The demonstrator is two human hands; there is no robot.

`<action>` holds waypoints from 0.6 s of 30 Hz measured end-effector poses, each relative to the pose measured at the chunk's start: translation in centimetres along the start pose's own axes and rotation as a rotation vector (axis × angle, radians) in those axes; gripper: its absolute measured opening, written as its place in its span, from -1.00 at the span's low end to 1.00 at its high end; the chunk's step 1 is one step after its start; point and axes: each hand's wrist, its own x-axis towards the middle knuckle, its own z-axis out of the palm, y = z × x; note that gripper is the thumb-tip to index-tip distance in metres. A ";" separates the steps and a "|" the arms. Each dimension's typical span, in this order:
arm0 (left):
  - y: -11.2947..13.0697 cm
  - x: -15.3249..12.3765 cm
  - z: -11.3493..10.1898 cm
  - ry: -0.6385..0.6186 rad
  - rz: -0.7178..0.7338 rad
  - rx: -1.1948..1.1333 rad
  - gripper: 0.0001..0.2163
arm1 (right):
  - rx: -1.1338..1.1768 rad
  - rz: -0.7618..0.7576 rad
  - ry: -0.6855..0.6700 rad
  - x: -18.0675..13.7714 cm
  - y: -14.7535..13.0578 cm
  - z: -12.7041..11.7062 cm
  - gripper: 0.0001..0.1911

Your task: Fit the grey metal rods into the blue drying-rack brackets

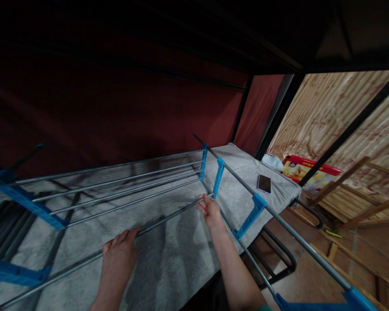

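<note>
A thin grey metal rod (168, 217) runs slantwise across the frame of a rack made of metal tubes and blue plastic brackets. My left hand (120, 254) is wrapped over the middle of this rod. Near the rod's far end, my right hand (210, 209) pinches it with the fingertips, close beside a blue bracket (218, 178). Whether the tip sits inside that bracket I cannot tell. Several similar rods (123, 178) span between the back bracket (203, 163) and a blue bracket on the left (32, 205). Another blue bracket (249, 217) joins the right-hand tubes.
Under the rack lies a bed with a grey blanket (168, 268). A phone (264, 184) rests on it to the right. Loose dark tubes (9, 229) lie at the left. Black bed posts (278, 114), a red box (306, 170) and wooden furniture (359, 198) stand on the right.
</note>
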 end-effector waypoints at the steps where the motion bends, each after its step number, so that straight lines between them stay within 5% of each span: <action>1: 0.1 0.0 -0.1 0.005 -0.005 0.006 -0.55 | 0.002 -0.008 0.003 0.1 0.0 -0.2 -0.90; 18: 0.4 -0.5 -0.9 0.042 -0.052 0.056 -0.54 | 0.006 -0.019 0.078 1.1 0.5 -1.4 -0.85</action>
